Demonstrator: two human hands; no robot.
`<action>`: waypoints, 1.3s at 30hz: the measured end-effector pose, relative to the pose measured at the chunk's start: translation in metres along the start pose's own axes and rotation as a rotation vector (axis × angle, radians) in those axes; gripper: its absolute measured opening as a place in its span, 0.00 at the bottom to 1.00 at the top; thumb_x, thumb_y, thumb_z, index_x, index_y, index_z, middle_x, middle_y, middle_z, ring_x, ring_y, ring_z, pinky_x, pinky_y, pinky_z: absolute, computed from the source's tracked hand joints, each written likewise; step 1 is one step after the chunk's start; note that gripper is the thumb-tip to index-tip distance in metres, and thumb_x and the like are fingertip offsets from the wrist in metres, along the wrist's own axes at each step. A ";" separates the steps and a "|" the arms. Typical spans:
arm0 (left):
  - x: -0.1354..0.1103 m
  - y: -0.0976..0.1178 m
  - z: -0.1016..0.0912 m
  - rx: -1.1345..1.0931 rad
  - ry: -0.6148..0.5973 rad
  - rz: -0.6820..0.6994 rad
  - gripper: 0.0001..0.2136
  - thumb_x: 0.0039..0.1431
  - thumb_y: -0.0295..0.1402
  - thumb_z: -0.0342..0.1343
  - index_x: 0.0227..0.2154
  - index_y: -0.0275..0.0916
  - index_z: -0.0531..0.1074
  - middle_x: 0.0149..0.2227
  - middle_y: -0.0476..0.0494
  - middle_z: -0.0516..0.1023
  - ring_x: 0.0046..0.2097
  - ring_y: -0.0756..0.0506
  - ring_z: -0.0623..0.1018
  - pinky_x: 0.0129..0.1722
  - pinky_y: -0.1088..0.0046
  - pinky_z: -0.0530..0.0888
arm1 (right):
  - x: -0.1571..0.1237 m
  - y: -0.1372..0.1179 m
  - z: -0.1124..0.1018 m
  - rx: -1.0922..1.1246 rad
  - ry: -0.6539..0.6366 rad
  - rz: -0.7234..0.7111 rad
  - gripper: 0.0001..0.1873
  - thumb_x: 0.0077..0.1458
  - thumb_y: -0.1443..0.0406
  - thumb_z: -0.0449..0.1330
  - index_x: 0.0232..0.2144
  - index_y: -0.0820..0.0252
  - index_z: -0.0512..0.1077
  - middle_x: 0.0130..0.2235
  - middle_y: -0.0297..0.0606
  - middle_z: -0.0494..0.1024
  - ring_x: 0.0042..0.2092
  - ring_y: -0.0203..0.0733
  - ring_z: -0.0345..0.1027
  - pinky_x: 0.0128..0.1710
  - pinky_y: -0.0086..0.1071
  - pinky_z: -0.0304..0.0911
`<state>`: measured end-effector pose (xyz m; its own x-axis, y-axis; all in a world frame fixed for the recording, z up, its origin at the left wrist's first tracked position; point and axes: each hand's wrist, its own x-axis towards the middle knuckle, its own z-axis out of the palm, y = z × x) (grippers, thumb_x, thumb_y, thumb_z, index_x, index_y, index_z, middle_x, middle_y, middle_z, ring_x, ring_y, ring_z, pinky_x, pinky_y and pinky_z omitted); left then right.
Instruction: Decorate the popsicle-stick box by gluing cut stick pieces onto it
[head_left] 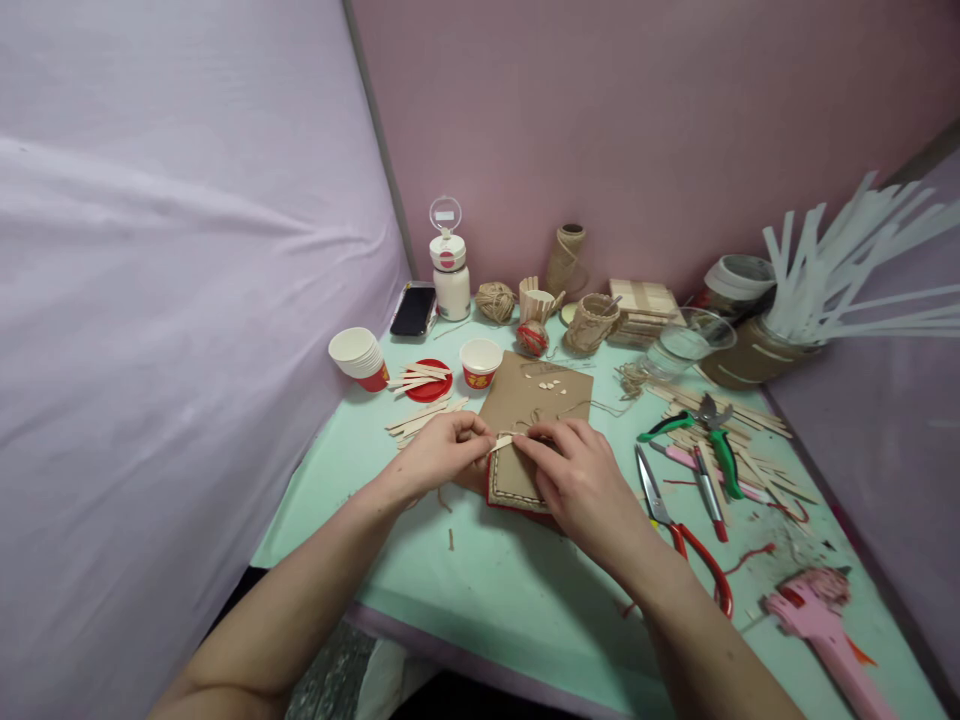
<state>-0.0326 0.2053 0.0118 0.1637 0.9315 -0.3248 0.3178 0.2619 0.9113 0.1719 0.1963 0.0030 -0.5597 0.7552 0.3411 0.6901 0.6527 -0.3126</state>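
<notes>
My left hand (442, 452) and my right hand (574, 478) meet over a brown cardboard sheet (525, 400) on the pale green table (465, 580). Between their fingertips they pinch a short wooden stick piece (504, 441). Both hands are closed in a pinch on it. Under my right hand lies a small cardboard piece with a stitched, red-edged border (506, 485). A few small pale bits (551, 384) lie further back on the cardboard.
Wooden sticks (420, 415) lie to the left beside a red lid (429, 382) and paper cups (360, 358). On the right are red-handled scissors (686, 535), green pliers (709, 430), more sticks and a pink glue gun (821, 615). At the back stand twine (495, 300), a bottle (450, 265) and a phone (414, 310).
</notes>
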 end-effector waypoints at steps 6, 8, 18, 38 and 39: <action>-0.001 0.001 0.000 0.005 -0.003 0.001 0.05 0.50 0.34 0.54 0.27 0.38 0.72 0.21 0.52 0.72 0.25 0.50 0.70 0.26 0.76 0.64 | 0.000 -0.001 -0.001 -0.006 -0.012 -0.001 0.18 0.62 0.72 0.51 0.49 0.60 0.74 0.47 0.47 0.76 0.48 0.52 0.63 0.45 0.45 0.65; -0.001 0.001 0.000 0.009 -0.004 0.007 0.05 0.50 0.34 0.54 0.27 0.38 0.72 0.21 0.52 0.73 0.25 0.50 0.71 0.26 0.76 0.64 | -0.001 -0.001 -0.002 -0.013 0.011 -0.001 0.19 0.61 0.74 0.51 0.50 0.61 0.74 0.48 0.48 0.75 0.48 0.52 0.63 0.45 0.46 0.65; 0.000 -0.001 0.000 0.024 -0.005 -0.013 0.05 0.51 0.33 0.54 0.29 0.38 0.71 0.22 0.53 0.72 0.25 0.51 0.70 0.27 0.77 0.64 | -0.043 0.024 -0.031 -0.036 0.216 0.044 0.18 0.61 0.71 0.52 0.52 0.60 0.69 0.49 0.48 0.73 0.49 0.51 0.64 0.48 0.47 0.63; 0.001 0.012 0.003 0.043 0.035 -0.055 0.15 0.43 0.44 0.60 0.27 0.37 0.72 0.23 0.51 0.72 0.26 0.51 0.67 0.26 0.77 0.62 | -0.137 0.055 -0.024 -0.090 -0.339 0.886 0.08 0.59 0.61 0.54 0.30 0.59 0.67 0.37 0.45 0.75 0.35 0.44 0.70 0.33 0.33 0.58; 0.000 0.013 0.003 0.047 0.037 -0.062 0.15 0.43 0.44 0.60 0.27 0.37 0.72 0.23 0.51 0.71 0.25 0.51 0.67 0.26 0.77 0.62 | -0.137 0.055 -0.026 -0.098 -0.332 0.890 0.09 0.59 0.60 0.55 0.30 0.59 0.67 0.37 0.45 0.76 0.34 0.44 0.70 0.33 0.33 0.58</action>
<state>-0.0258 0.2081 0.0227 0.1079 0.9230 -0.3694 0.3702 0.3075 0.8766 0.2986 0.1277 -0.0378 0.0981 0.9606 -0.2602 0.9524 -0.1665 -0.2555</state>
